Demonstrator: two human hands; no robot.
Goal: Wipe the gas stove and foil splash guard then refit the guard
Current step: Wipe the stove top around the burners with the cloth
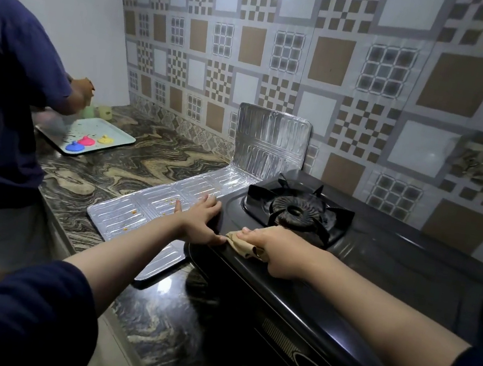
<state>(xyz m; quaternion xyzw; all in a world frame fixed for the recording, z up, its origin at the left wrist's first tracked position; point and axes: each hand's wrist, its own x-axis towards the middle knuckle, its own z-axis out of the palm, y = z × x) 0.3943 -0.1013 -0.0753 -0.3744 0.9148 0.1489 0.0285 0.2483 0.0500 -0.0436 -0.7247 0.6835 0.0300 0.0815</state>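
Crinkled silver foil splash guard (166, 202) lies mostly flat on the marbled worktop (101, 172), touching the black gas stove (363, 267). Left hand (200, 222) rests spread at its edge; right hand (270, 248) presses a bunched tan cloth (238, 241). Thin foil should dent easily, so lift it by its rims.

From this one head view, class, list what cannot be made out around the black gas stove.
- Stove top under the beige cloth: covered by the cloth and right hand.
- Right side of the black gas stove: too dark, and cut off by the frame edge.
- Silver foil splash guard: its near end hidden behind the left hand and forearm.
- Second person's hands over the pale tray: motion-blurred.
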